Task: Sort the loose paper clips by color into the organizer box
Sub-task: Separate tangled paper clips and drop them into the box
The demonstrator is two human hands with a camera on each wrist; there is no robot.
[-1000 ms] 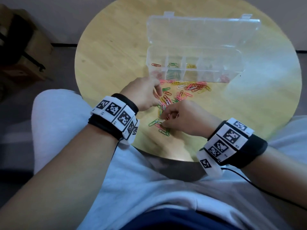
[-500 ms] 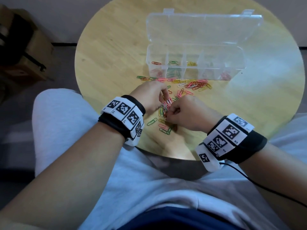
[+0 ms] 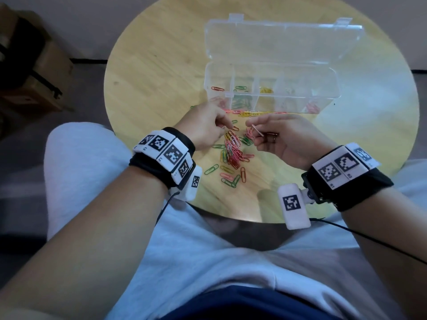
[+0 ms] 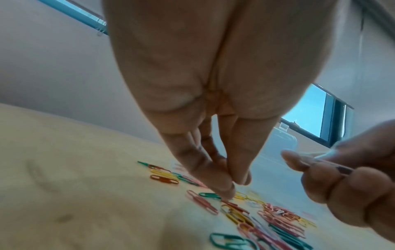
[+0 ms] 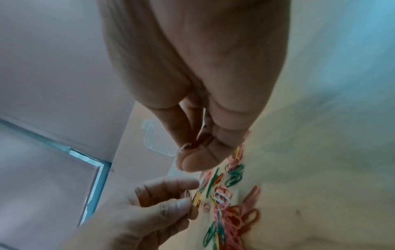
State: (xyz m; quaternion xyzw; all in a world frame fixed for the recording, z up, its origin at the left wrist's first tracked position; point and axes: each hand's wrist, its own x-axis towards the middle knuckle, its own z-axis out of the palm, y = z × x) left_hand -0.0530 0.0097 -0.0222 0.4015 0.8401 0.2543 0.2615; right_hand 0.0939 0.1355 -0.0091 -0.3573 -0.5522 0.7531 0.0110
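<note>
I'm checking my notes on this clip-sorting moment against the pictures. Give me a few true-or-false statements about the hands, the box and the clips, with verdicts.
1. The organizer box stands with its lid shut. False: the lid is swung open behind it.
2. The right hand pinches paper clips lifted off the table. True.
3. The loose clips lie in a mixed pile between the hands and the person. True.
4. The left hand rests inside a box compartment. False: it is over the pile, fingertips down at the clips, in front of the box.
5. Every box compartment is empty. False: red, green and yellow clips already lie in some of them.
</note>
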